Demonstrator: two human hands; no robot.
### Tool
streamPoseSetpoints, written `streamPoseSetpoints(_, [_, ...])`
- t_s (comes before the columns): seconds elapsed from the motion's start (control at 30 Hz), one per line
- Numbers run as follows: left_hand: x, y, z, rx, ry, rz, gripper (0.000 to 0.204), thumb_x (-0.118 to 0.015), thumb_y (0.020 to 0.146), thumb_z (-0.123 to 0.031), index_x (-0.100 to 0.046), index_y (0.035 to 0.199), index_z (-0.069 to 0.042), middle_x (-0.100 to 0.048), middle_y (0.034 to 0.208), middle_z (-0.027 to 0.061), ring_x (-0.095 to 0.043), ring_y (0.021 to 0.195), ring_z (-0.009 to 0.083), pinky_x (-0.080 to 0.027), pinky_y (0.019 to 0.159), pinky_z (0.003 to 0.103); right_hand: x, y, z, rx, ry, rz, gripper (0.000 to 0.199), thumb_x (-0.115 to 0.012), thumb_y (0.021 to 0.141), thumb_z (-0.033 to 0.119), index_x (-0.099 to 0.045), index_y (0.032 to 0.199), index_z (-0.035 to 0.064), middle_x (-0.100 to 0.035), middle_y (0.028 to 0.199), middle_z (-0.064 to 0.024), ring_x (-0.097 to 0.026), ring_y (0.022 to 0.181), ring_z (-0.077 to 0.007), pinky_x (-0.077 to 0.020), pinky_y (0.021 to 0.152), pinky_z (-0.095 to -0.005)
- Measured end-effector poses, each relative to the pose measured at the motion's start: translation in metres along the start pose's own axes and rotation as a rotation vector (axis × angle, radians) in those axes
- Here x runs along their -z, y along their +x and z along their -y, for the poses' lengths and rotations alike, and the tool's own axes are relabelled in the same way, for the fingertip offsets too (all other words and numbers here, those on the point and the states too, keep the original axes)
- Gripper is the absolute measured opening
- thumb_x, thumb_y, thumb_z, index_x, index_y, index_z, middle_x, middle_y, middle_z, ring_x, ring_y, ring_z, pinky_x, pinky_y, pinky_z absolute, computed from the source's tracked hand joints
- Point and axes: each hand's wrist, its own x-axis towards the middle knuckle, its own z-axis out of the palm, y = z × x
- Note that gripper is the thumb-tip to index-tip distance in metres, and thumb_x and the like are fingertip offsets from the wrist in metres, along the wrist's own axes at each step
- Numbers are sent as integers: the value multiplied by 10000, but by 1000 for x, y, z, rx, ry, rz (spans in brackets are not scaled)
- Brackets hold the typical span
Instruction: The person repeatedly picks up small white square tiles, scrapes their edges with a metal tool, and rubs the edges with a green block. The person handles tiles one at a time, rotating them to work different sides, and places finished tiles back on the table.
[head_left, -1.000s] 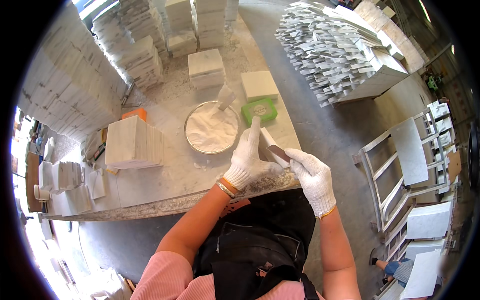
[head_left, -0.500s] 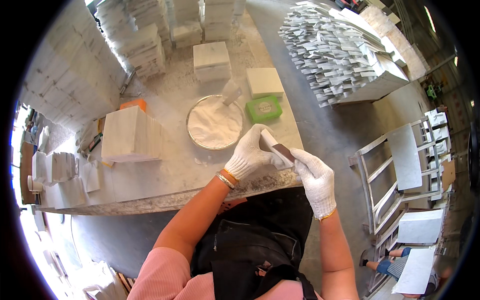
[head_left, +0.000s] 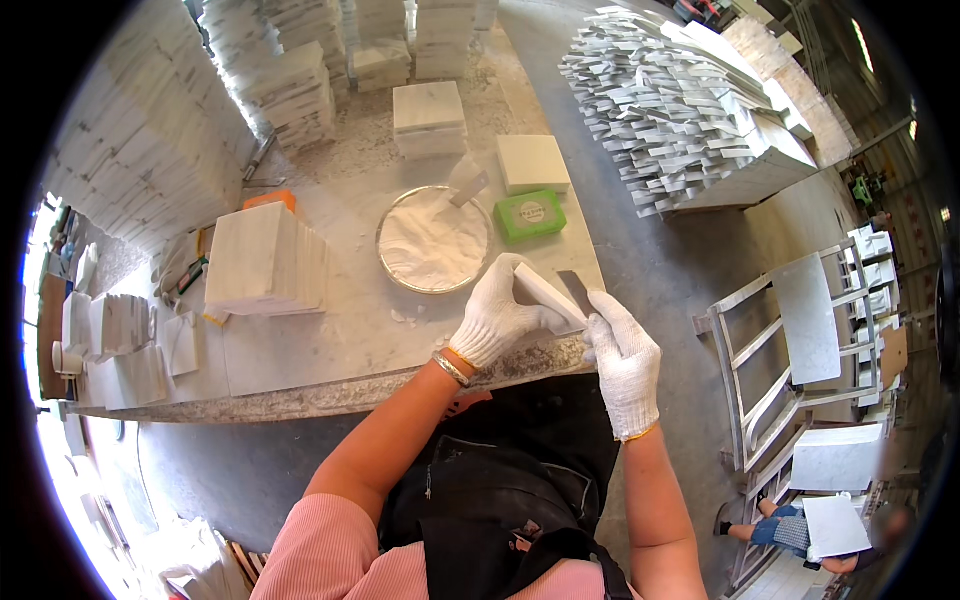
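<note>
My left hand [head_left: 503, 312], in a white knit glove, grips a white stone tile [head_left: 549, 297] that is held tilted on edge above the table's front edge. In my gloved right hand [head_left: 626, 362] is a thin dark putty knife blade [head_left: 575, 291], pinched at its lower end and standing just off the tile's edge; its handle, if any, is hidden. Beyond my left hand sits a round metal-rimmed bowl [head_left: 381, 262] of white powder or paste, with a flat scraper [head_left: 470, 188] stuck in it. Right of the bowl lies a green box [head_left: 530, 215].
A stack of white tiles [head_left: 262, 262] stands left of the bowl, another [head_left: 429, 118] behind it. A pale block [head_left: 532, 163] lies behind the green box. Tall tile stacks [head_left: 150, 130] line the table's far left. Across the floor are a metal rack [head_left: 735, 370] and a person [head_left: 790, 530] handling a slab.
The dark blade has come away from the tile's edge and now points upward beside it. My right hand has shifted slightly down and left. At far right, the person's slab has moved.
</note>
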Motion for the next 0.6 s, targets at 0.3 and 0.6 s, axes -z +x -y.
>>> streamPoseSetpoints(0.3, [5, 0, 2, 26, -54, 57, 614, -948, 612, -171, -550, 1067, -66, -673, 991, 55, -651, 939, 145, -549, 832, 334, 11, -4, 18, -250, 63, 55, 304, -614, 958, 29, -683, 1254, 44, -731, 1121, -145, -685, 874, -138, -554, 766, -291])
streamPoseSetpoints(0.6, [3, -1, 0, 11, -3, 51, 563, -938, 627, -150, -564, 1040, -70, -681, 972, 59, -657, 920, 146, -555, 815, 331, -3, -8, 3, -73, 16, -43, 300, -619, 954, 30, -672, 1249, 14, -735, 1093, -149, -687, 835, -140, -555, 748, -287])
